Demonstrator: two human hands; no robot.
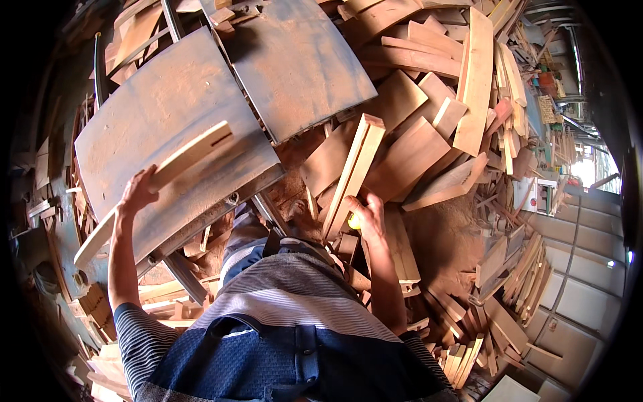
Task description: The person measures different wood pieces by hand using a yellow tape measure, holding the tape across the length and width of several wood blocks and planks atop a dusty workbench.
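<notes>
Head view: a long board [192, 153] in the left hand [139, 190], over a dusty metal table [154, 100].
Left fingers grip the board's edge near mid-length; it slants from near left to far right, a slot at its far end. On the right, the right hand [367, 218] curls around a small yellow object [354, 221], beside a slanting plank [355, 175]; whether they touch, I cannot tell. Heaped offcuts [408, 157] lie farther right.
</notes>
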